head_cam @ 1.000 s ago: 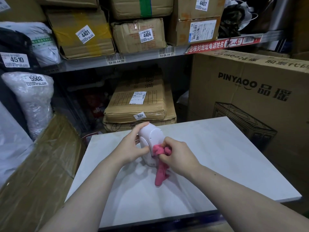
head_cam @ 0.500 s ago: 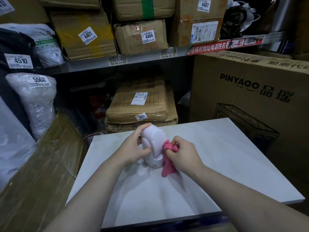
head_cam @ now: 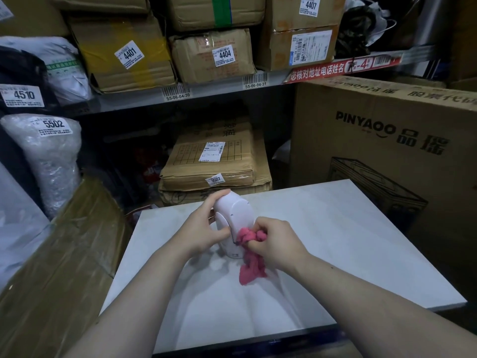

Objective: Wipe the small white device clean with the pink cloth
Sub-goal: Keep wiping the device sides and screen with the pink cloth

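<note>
Evidently to steady it, the left hand [head_cam: 200, 229] curled around the small white device [head_cam: 233, 223], which stood on the table [head_cam: 335, 241], while the right hand [head_cam: 277, 241] just beside pinched the bunched pink cloth [head_cam: 247, 237] against its side.

1. The left hand [head_cam: 204, 229] covers the left side of the small white device [head_cam: 236, 215].
2. The right hand [head_cam: 277, 241] hides the device's right side and the bunched part of the pink cloth [head_cam: 251, 271] it grips.
3. Both forearms [head_cam: 144, 293] run off the near edge.
4. The cardboard box [head_cam: 387, 156] on the right is cut by the right edge.
5. The fine print on the box label [head_cam: 225, 56] is too small to read.
</note>
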Demonstrator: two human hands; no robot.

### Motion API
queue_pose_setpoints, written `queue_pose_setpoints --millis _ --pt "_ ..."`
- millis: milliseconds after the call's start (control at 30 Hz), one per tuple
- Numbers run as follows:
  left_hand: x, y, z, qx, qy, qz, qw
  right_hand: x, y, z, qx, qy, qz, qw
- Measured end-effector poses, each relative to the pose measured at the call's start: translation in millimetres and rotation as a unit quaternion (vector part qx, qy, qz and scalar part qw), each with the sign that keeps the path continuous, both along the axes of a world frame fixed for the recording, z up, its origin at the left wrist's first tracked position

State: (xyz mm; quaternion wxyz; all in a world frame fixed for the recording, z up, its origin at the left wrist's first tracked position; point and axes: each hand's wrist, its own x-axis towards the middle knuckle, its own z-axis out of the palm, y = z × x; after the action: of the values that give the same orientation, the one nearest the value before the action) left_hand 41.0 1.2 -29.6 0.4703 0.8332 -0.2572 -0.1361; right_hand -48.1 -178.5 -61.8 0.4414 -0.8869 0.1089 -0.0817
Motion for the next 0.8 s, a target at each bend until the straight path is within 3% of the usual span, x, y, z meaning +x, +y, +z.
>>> queue_pose_setpoints --millis 400,800 --pt "-0.1 0.2 -0.3 -0.002 -0.006 -0.005 1.0 7.8 -12.8 1.1 0.012 0.005 -0.115 0.993" --pt "-0.2 -0.1 0.3 -0.011 0.005 -0.003 1.0 -0.8 16.1 0.1 0.028 0.029 -0.037 0.998"
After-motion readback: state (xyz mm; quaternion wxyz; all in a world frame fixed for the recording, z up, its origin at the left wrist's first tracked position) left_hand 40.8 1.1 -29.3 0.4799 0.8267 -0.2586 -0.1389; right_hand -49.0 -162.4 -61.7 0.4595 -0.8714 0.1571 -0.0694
